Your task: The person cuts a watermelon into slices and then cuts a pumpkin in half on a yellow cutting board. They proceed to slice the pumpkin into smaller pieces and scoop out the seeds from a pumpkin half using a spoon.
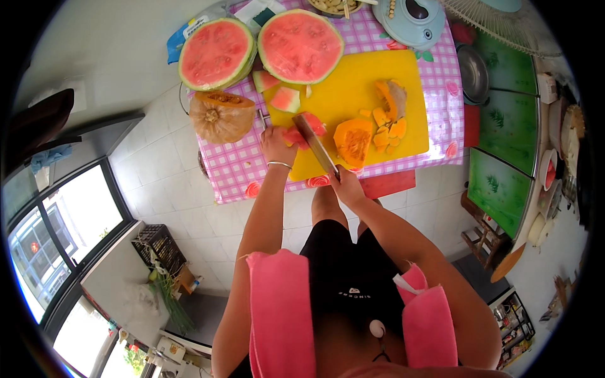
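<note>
My right hand [346,184] is closed round the handle of a kitchen knife [318,145], whose broad blade lies across red watermelon flesh [312,123] on a yellow cutting board [353,72]. On the blade's left, my left hand [277,143], with a bangle on the wrist, grips the watermelon piece at the board's edge. Just beyond it are rind-edged watermelon chunks [285,99]. To the right of the knife sit a pumpkin wedge [353,142], small orange pumpkin pieces [382,138] and another pumpkin chunk [394,99].
Two watermelon halves [300,45] stand at the far side. A cut pumpkin [221,118] rests left of the board on the pink checked tablecloth [230,165]. A pale blue lidded appliance [411,22] is at the far right, near a metal basin [472,74] and a fan [498,22].
</note>
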### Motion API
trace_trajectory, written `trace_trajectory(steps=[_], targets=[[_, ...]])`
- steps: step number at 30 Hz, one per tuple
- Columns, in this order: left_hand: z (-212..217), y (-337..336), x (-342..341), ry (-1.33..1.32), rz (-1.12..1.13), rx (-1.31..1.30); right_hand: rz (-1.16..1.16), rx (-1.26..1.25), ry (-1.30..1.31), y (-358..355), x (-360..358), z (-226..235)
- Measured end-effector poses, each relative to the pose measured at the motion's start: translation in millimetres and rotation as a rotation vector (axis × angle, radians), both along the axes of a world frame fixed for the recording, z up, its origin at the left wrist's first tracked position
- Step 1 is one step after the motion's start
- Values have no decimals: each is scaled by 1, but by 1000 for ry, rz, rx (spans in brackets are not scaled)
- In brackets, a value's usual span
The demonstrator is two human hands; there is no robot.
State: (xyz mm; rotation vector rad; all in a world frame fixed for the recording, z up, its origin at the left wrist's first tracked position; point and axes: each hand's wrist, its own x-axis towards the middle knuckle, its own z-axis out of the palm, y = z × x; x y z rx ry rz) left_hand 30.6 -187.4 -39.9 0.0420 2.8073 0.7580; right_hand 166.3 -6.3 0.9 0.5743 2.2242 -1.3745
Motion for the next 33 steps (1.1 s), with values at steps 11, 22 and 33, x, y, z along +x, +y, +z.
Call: trace_trajectory(steps=[11,22,33], targets=[[9,5,1,144,-390,-60,-482,-173,119,36,34,42],[-8,-27,4,176,-410,64,-508,581,150,168,45,-18],[230,51,19,200,-265,1163,-284,793,223,137,13,-26]])
